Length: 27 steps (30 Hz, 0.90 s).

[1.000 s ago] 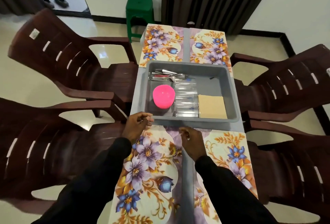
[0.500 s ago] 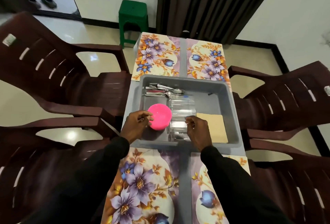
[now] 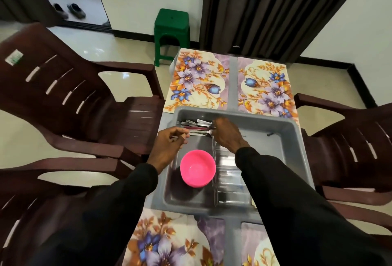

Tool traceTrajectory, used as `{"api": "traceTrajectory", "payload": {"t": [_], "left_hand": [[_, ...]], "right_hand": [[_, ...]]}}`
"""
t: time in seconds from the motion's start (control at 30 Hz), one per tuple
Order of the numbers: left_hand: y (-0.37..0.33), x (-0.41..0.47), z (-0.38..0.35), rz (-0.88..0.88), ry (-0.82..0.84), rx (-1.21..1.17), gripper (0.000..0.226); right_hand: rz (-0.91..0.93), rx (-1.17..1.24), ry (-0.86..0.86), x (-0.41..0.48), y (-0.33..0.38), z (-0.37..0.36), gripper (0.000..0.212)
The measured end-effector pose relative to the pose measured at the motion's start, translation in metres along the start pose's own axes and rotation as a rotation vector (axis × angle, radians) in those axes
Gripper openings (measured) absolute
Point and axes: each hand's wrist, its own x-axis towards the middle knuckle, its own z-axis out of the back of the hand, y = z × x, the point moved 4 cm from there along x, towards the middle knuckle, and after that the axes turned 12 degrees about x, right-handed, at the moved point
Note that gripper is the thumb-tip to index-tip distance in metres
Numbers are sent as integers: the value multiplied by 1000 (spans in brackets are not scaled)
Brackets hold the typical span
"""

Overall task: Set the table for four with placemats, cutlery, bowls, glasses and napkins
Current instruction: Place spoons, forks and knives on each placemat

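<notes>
I'm reaching forward with both, left hand (image 3: 169, 146) curling loosely, fingertips pinching cutlery (image 3: 198, 123), right hand (image 3: 227, 136) just beyond it, knuckles up, fingers and thumb closing round the same cutlery

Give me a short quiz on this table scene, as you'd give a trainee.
1. True or false: the pink bowl lies outside the grey tub.
2. At which end of the grey tub does the cutlery lie? A: the far end. B: the near end. C: the middle.
3. How many floral placemats lie on the table?
Key: 1. False: the pink bowl lies inside the grey tub. 2. A; the left hand and the right hand are both at the cutlery there. 3. Four.
</notes>
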Motion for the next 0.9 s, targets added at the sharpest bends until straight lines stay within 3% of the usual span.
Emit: {"api": "traceTrajectory", "payload": {"t": [0.1, 0.33, 0.43, 0.63, 0.9], "left_hand": [[6, 5, -3, 36, -15, -13, 16], [17, 14, -7, 77, -34, -61, 18], [20, 17, -12, 71, -28, -47, 17], [23, 20, -18, 91, -26, -21, 19], [19, 19, -17, 79, -18, -30, 17]], "right_hand": [[2, -26, 49, 18, -4, -17, 7], [70, -306, 80, 30, -6, -44, 48], [74, -301, 60, 28, -12, -50, 53], [85, -242, 51, 23, -11, -48, 54], [124, -213, -41, 19, -5, -39, 19]]}}
